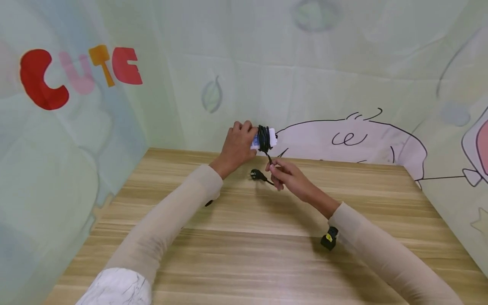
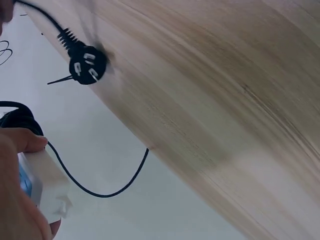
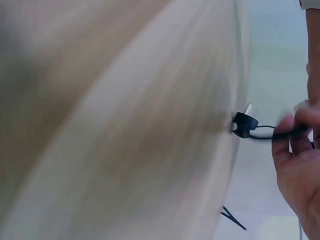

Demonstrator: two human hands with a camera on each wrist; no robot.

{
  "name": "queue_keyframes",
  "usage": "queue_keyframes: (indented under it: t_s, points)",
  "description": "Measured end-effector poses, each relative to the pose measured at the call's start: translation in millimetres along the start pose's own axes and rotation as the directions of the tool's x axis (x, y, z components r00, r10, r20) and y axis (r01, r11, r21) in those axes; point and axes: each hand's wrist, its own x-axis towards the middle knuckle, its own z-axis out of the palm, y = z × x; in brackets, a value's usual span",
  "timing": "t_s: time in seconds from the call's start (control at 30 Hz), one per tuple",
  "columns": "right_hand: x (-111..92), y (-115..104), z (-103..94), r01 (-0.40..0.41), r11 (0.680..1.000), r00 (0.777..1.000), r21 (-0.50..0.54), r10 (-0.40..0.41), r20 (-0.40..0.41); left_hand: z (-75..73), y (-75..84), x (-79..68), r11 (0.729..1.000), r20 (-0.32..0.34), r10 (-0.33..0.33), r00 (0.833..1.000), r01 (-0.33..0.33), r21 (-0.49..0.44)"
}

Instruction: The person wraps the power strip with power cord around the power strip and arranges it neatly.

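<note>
My left hand point(image 1: 239, 145) grips a small white block point(image 1: 273, 137) with a blue patch on its side, held above the far edge of the table. Several turns of black power cord point(image 1: 263, 138) are wound round the block. My right hand point(image 1: 290, 177) pinches the cord just below and right of the block, between thumb and fingers. From that hand the cord runs to a black plug point(image 1: 257, 174) with metal prongs, also seen in the left wrist view as a plug point(image 2: 88, 65) hanging over the wood. A thin black cord point(image 2: 107, 195) loops down beside the block.
On the wood-grain table point(image 1: 244, 262), a small black object with a yellow label point(image 1: 329, 238) lies by the right sleeve. Part of another dark object point(image 1: 209, 203) shows beside the left sleeve. Printed cloth walls point(image 1: 244, 67) enclose the back and sides.
</note>
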Motion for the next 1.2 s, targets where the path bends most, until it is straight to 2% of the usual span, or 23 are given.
queue_keyframes:
  t_s: [0.1,0.2,0.27,0.43,0.6,0.67,0.87,0.93,1.03,1.1,1.2]
  points:
    - [3.1,-5.6,-8.0,0.020,0.982,0.999,-0.186,-0.025,-0.020,-0.5,-1.6,-2.4,0.999,0.018,0.033,0.999,-0.034,0.028]
    - [6.1,-11.8,-17.9,0.030,0.931,0.998,-0.363,-0.046,-0.036,0.2,-2.7,-5.0,0.996,0.043,0.070,0.997,-0.072,0.047]
    - [8.3,-16.8,-24.5,0.041,0.898,0.998,-0.439,-0.061,-0.031,0.7,-2.8,-7.2,0.993,0.063,0.104,0.993,-0.107,0.052]
    - [16.1,-28.3,-37.6,0.118,0.830,0.992,-0.545,-0.119,0.034,3.3,-3.4,-12.8,0.976,0.098,0.211,0.973,-0.215,0.032]
    - [23.9,-35.0,-46.4,0.209,0.737,0.973,-0.643,-0.220,0.064,3.1,-3.5,-15.5,0.960,0.119,0.280,0.953,-0.276,-0.044]
    - [25.8,-35.5,-48.8,0.229,0.715,0.966,-0.660,-0.249,0.066,2.3,-2.6,-16.3,0.953,0.132,0.301,0.944,-0.293,-0.079]
    - [29.3,-32.4,-53.6,0.260,0.681,0.953,-0.685,-0.296,0.067,5.8,1.9,-19.8,0.917,0.130,0.387,0.913,-0.367,-0.158]
    - [31.0,-31.5,-55.0,0.266,0.676,0.948,-0.687,-0.313,0.059,6.8,3.9,-22.0,0.904,0.111,0.413,0.904,-0.391,-0.175]
    - [33.3,-31.0,-58.0,0.251,0.697,0.947,-0.672,-0.320,0.022,8.0,6.8,-24.8,0.890,0.075,0.431,0.899,-0.410,-0.198]
    - [35.2,-29.9,-60.6,0.225,0.733,0.953,-0.641,-0.302,-0.010,8.0,8.9,-26.0,0.884,0.051,0.437,0.898,-0.418,-0.208]
    - [37.9,-27.2,-64.2,0.171,0.809,0.969,-0.563,-0.242,-0.053,8.5,11.6,-27.2,0.872,0.014,0.449,0.893,-0.435,-0.223]
